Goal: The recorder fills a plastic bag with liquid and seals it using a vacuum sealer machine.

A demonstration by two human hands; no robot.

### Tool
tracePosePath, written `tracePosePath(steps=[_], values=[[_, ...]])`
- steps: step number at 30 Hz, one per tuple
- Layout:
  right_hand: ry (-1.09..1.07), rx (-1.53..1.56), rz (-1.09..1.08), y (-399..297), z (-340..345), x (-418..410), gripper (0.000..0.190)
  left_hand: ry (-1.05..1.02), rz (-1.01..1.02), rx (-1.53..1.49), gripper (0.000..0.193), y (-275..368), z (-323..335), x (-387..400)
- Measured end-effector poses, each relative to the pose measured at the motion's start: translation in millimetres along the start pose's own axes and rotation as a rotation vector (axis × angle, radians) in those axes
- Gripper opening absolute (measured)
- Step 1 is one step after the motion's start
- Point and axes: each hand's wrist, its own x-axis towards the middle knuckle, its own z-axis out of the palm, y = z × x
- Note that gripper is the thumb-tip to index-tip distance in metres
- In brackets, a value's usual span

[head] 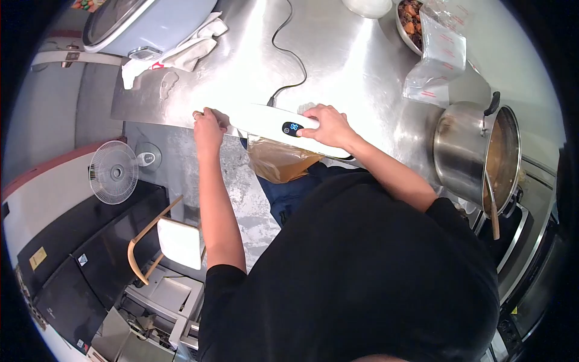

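Note:
A white vacuum sealer [267, 118] with a lit control panel lies along the steel worktable's front edge. My right hand [332, 126] spans its right part, fingers over the far side and thumb at the panel. From its near side a clear plastic bag [282, 158] of brown liquid hangs below the table edge, in front of my legs. My left hand [209, 129], with a ring on one finger, rests at the table edge just left of the sealer. Its fingers are bent, and whether they hold anything is hidden. A black power cord [302, 68] runs from the sealer's far side.
On the right stands a big steel pot [459, 149] of brown liquid with a wooden-handled utensil [494, 217]. Behind it are plastic packaging [441, 63] and a bowl of food [409, 27]. A grey-blue appliance [154, 27] and white cloth [190, 52] occupy the far left; a fan [115, 172] stands below.

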Motion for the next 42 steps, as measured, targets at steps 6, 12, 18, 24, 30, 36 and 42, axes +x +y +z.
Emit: tracePosePath(steps=[6,12,18,24,30,36,42], values=[[-0.002,0.004,0.050,-1.4,5.7,4.3,0.046,-0.011,-0.019,0.019,0.060,4.1,-4.3,0.0],[-0.002,0.061,0.086,-2.5,5.8,11.5,0.046,0.012,-0.014,0.005,0.046,9.8,-8.7,-1.3],[-0.021,0.103,0.078,0.9,4.2,13.5,0.048,-0.013,-0.031,-0.001,0.046,12.5,-12.1,-1.6],[-0.015,0.082,0.061,1.5,5.7,15.5,0.047,-0.015,-0.026,-0.002,0.047,9.9,-10.9,-1.0],[-0.045,0.088,0.081,-0.6,3.1,16.2,0.047,-0.010,-0.029,-0.010,0.047,9.7,-9.6,-1.2],[-0.055,0.077,0.073,-0.6,1.6,16.6,0.048,-0.010,-0.037,-0.015,0.047,10.8,-9.8,-1.3],[-0.044,0.072,0.064,-0.1,2.0,16.8,0.047,-0.013,-0.048,-0.009,0.048,10.3,-8.4,-0.3]])
